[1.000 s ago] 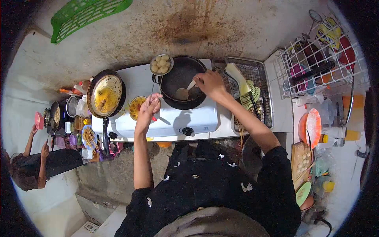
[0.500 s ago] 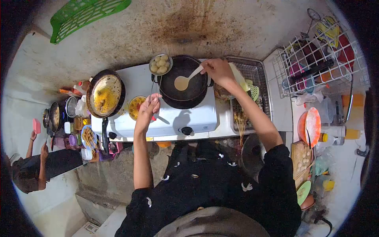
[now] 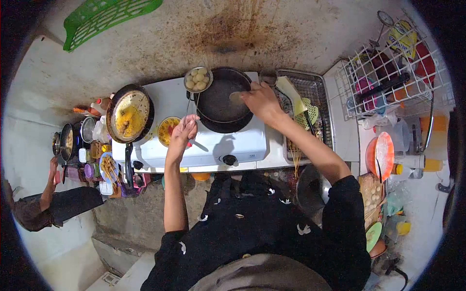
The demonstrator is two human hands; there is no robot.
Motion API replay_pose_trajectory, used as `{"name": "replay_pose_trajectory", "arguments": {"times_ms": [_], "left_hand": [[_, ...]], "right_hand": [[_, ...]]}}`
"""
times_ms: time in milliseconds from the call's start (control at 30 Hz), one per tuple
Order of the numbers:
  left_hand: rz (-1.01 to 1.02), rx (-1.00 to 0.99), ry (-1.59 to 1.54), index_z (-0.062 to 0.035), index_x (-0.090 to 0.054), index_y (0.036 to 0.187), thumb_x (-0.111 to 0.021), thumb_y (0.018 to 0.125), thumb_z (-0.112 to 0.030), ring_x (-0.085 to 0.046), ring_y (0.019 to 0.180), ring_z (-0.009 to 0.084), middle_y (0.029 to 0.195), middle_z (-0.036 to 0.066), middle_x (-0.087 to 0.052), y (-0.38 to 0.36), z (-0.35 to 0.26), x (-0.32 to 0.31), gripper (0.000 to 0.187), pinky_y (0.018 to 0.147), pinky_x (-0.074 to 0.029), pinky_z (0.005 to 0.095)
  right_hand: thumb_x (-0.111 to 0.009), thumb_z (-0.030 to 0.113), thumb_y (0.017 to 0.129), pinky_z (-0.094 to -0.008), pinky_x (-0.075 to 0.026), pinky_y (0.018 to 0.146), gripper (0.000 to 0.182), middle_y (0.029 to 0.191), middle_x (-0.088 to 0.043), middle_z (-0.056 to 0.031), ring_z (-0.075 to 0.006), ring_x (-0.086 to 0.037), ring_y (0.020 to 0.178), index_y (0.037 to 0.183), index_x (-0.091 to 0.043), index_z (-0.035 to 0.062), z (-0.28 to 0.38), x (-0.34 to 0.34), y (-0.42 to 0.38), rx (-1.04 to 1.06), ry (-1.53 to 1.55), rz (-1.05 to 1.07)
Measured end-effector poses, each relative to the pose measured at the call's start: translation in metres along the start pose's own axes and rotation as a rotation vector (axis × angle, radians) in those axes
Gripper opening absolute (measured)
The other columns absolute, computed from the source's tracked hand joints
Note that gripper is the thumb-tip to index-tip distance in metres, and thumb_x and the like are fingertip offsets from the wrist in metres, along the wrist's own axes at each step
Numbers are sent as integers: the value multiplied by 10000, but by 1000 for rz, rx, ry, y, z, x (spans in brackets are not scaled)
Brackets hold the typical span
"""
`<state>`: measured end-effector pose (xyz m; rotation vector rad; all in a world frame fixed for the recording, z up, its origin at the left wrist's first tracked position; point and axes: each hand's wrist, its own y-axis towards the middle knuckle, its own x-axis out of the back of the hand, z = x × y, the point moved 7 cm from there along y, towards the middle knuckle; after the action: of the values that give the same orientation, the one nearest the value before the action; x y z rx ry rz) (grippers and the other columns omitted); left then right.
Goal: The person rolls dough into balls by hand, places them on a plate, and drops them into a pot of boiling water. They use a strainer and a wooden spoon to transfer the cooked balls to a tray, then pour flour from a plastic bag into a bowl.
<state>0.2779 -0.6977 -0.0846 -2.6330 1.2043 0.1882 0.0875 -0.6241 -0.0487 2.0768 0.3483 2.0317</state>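
Note:
My left hand (image 3: 183, 132) is closed around the thin handle of a wire strainer (image 3: 198, 91), which hangs at the left rim of the dark pot. Several round pale balls (image 3: 196, 79) lie in its basket. Above the right side of the pot (image 3: 221, 128), my right hand (image 3: 263, 103) grips a pale ladle (image 3: 236, 98). The ladle's bowl looks blurred and is partly covered by the fingers. Dark greyish contents show inside the pot, which stands on the white stove (image 3: 204, 154).
A frying pan (image 3: 128, 114) with yellow food stands left on the stove, beside a bowl of orange-yellow food (image 3: 167, 130). Right of the pot sits a wire rack (image 3: 318, 82) with a green slotted turner (image 3: 310, 111). A wall basket (image 3: 388, 77) hangs further right. A mirror reflects me at left.
The ladle, earlier held with its bowl over the middle of the pot, has turned and shifted right as my right hand moved lower. My left hand and the strainer have stayed nearly still.

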Motion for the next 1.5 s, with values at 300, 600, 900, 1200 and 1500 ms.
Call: {"name": "replay_pose_trajectory", "arguments": {"times_ms": [300, 600, 900, 1200, 1500], "left_hand": [[19, -9, -6, -23, -465, 1010, -421, 890, -230, -268, 529, 30, 590, -62, -304, -4, -1, -5, 244, 501, -212, 161], [39, 13, -34, -27, -460, 1002, -422, 890, -232, -266, 546, 36, 597, -61, -305, -19, 9, -6, 237, 514, -209, 172], [30, 13, -66, -24, -468, 992, -440, 883, -228, -251, 538, 38, 596, -64, -284, -29, 14, -10, 233, 507, -204, 176], [36, 21, -44, -23, -460, 985, -421, 889, -230, -260, 542, 43, 591, -59, -291, -38, 21, -13, 231, 520, -213, 176], [50, 9, 17, -21, -452, 997, -433, 883, -280, -269, 550, 44, 588, -61, -306, -46, 40, -22, 283, 528, -220, 177]], "right_hand": [[-557, 195, 734, -388, -422, 674, 121, 700, -607, -92, -247, -559, 756, 777, -630, 108, 4, 20, -19, -198, 171, -135], [-596, 152, 718, -286, -334, 529, 181, 727, -608, -10, -141, -477, 566, 882, -637, 90, 19, 54, -78, -88, 128, -412], [-625, 126, 717, -264, -341, 533, 236, 750, -615, -4, -117, -520, 618, 952, -636, 102, 44, 32, -145, -150, 109, -390], [-643, 88, 681, -253, -442, 625, 205, 839, -632, -87, -164, -597, 726, 882, -652, 50, 53, -28, -188, -827, 742, -415], [-620, 129, 766, -192, -369, 564, 331, 771, -591, -33, -74, -514, 661, 1055, -553, -18, 60, -109, -205, -1190, 1637, -210]]}}
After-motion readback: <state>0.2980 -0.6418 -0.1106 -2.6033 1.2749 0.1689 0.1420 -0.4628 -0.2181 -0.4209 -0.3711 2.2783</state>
